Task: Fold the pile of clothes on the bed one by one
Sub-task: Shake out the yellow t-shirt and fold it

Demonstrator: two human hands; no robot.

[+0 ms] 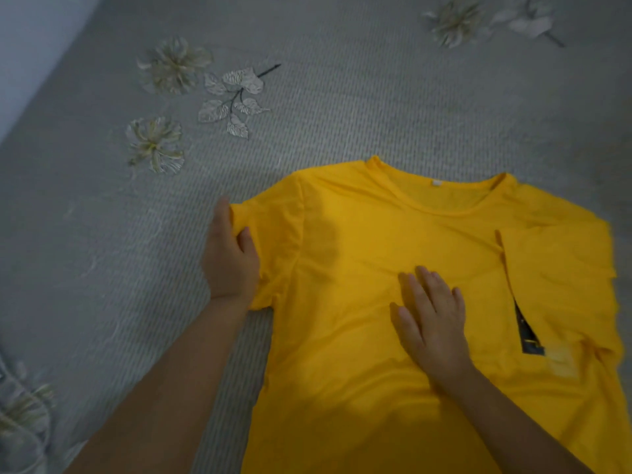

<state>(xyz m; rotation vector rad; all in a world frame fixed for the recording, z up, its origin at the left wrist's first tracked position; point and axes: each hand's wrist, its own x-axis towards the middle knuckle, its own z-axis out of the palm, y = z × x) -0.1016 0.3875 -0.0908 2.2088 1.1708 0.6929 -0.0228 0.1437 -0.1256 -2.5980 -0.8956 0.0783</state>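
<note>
A yellow T-shirt [359,268] lies spread on the bed, neck opening toward the far side. Its right side is folded inward over the chest, and a sliver of dark print [528,336] shows under that fold. My left hand [229,258] pinches the edge of the left sleeve [277,241] between thumb and fingers. My right hand [431,316] lies flat, fingers straight, pressing on the middle of the shirt's chest. The shirt's lower hem runs out of the frame.
The bed is covered by a grey ribbed bedspread [342,97] with embroidered pale flowers [171,66] and leaves [232,104] at the far left and far right. A light wall [30,39] borders the bed at the top left.
</note>
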